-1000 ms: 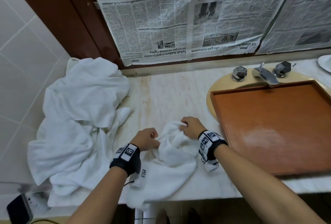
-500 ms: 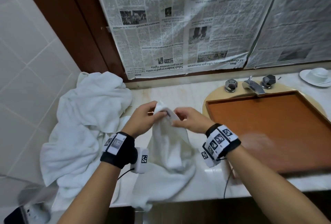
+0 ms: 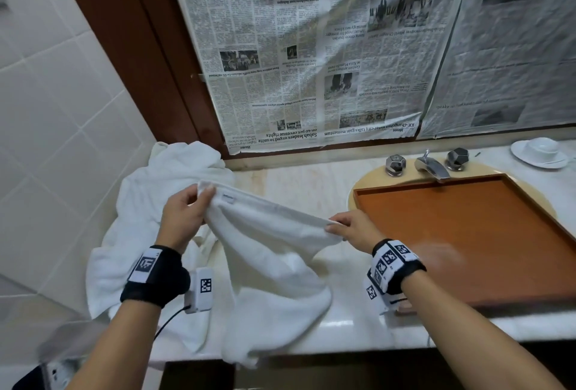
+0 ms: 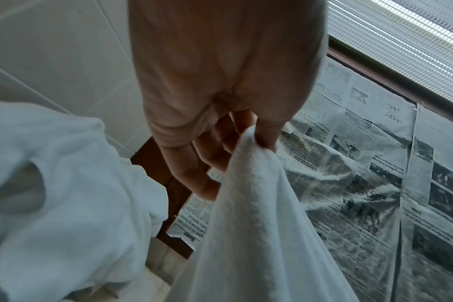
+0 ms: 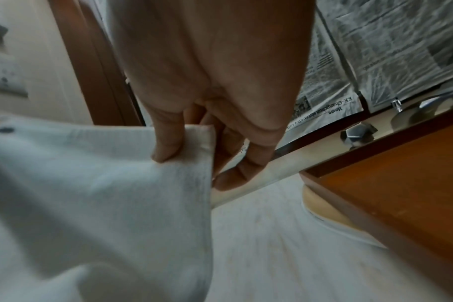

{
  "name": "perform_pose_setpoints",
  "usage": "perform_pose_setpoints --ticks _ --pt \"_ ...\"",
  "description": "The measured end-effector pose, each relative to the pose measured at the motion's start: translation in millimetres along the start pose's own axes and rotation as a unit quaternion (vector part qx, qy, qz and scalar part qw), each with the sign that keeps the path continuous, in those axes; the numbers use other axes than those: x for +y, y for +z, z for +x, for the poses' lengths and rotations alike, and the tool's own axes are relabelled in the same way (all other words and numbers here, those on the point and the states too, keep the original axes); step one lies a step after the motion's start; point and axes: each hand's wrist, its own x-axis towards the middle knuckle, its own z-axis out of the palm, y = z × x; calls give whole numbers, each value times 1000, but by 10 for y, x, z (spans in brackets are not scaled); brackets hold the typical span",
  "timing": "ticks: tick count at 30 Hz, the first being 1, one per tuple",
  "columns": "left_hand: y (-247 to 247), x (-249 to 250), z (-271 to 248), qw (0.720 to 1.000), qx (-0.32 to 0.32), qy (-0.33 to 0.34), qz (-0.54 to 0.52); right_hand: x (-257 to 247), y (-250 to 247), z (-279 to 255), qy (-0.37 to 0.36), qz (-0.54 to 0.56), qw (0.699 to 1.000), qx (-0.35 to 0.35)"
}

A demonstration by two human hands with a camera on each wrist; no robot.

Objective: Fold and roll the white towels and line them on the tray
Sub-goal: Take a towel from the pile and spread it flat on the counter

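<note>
Pinching one top corner of the white towel (image 3: 274,249), the left hand (image 3: 184,215) sits higher and farther back; the hem runs down-right to the right hand (image 3: 352,227), which pinches the other corner, nearer the tray (image 3: 467,233). Towel's lower part drapes over the counter (image 3: 311,183) edge.

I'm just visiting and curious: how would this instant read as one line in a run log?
step: spreading white towel | left hand: pinches one corner | right hand: pinches the other | tray: no towels | towel pile: waiting, left
</note>
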Motion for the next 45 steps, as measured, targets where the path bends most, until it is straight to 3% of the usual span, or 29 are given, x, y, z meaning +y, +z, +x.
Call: perform_pose_setpoints --ticks 3,6,8,13,18,21,32,41,45 --pt "-137 -62 -39 999 44 15 13 -98 -158 -81 3 -13 1000 26" --pt "-153 -343 -133 997 32 -16 74 -234 -270 -237 -23 -7 997 70" --pt "-13 -669 -215 986 -8 -54 157 -264 -151 -321 -32 -15 997 67" --pt "573 -1390 -876 933 -174 -149 276 171 799 -686 49 -94 993 -57" --pt "473 -1573 -1173 928 -229 -158 248 308 1069 -1121 113 -102 984 -93" --pt "304 -1490 -1234 936 -241 -160 201 144 940 -1218 114 -88 984 -100" --pt "-21 -774 -1130 973 -211 -50 74 -675 356 -1328 44 -94 994 37" --pt "-543 134 -746 994 -57 64 69 -1250 -414 -1269 -27 -172 980 98" --pt "-670 540 -469 985 -36 126 110 -1585 -711 -1204 -48 -186 973 130"
